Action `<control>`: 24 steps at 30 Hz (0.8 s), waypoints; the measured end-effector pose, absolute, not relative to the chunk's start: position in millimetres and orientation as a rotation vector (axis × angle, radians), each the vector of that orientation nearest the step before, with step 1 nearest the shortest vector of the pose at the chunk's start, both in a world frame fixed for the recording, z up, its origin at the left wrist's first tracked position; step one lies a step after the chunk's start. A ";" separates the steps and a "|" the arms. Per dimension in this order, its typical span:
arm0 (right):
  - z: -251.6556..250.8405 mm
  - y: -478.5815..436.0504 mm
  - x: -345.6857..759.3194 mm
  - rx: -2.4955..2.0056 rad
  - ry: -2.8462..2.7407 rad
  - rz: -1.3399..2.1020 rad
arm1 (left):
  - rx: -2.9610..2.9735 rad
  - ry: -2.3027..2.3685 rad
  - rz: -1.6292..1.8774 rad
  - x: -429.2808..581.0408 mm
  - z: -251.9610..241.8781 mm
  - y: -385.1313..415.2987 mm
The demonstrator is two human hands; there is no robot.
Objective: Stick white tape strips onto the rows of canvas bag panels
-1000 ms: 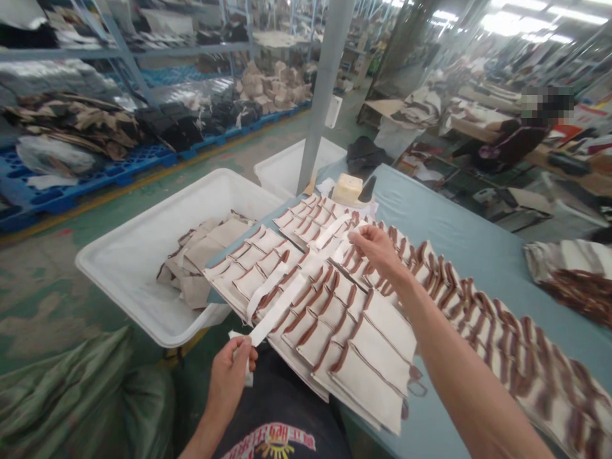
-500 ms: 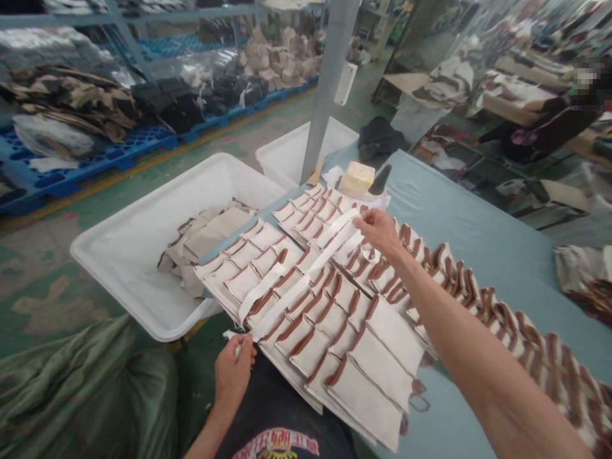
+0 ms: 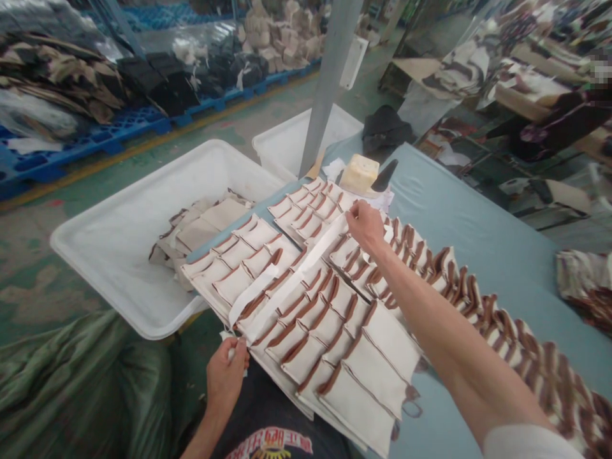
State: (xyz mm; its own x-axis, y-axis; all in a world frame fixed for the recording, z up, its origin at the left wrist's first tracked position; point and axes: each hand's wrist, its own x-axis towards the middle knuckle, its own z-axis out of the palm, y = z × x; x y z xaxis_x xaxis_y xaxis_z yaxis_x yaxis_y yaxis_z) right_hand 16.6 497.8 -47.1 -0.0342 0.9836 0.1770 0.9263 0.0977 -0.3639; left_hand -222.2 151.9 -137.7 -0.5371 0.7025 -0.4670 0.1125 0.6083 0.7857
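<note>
A long white fabric strip [image 3: 291, 280] stretches across rows of cream fabric pieces [image 3: 377, 344] with brown edges, which overlap on the table. My right hand [image 3: 366, 223] is closed on the strip's far end. Down at the table's near edge, my left hand [image 3: 227, 366] pinches the strip's near end, and a bit of white shows at its fingers. A second stretch of white strip [image 3: 248, 293] lies curved beside the first, close to my left hand. More cream and brown pieces [image 3: 459, 287] stand packed in a line under and past my right forearm.
A white plastic bin [image 3: 95, 236] holding beige fabric is left of the table, with another white bin [image 3: 277, 140] behind. A yellowish block [image 3: 359, 173] rests on the blue table cover [image 3: 478, 223] near a metal post [image 3: 327, 95]. Green cloth [image 3: 86, 389] bulges at lower left.
My right hand has moved slightly left and toward me, and the loop of strip by it has become a straighter, tauter line. My left hand stays at the near edge.
</note>
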 end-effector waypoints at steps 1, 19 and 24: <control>-45.6 500.1 17.1 -1.873 -1.996 0.198 | 0.640 2.011 0.911 -221.7 -138.2 151.4; 44.4 409.5 9.7 -1.357 -1.868 0.574 | 0.548 1.886 0.875 -232.9 -145.2 134.1; 27.0 343.3 7.1 -1.363 -2.060 0.629 | 0.502 1.829 0.859 -238.0 -152.0 127.3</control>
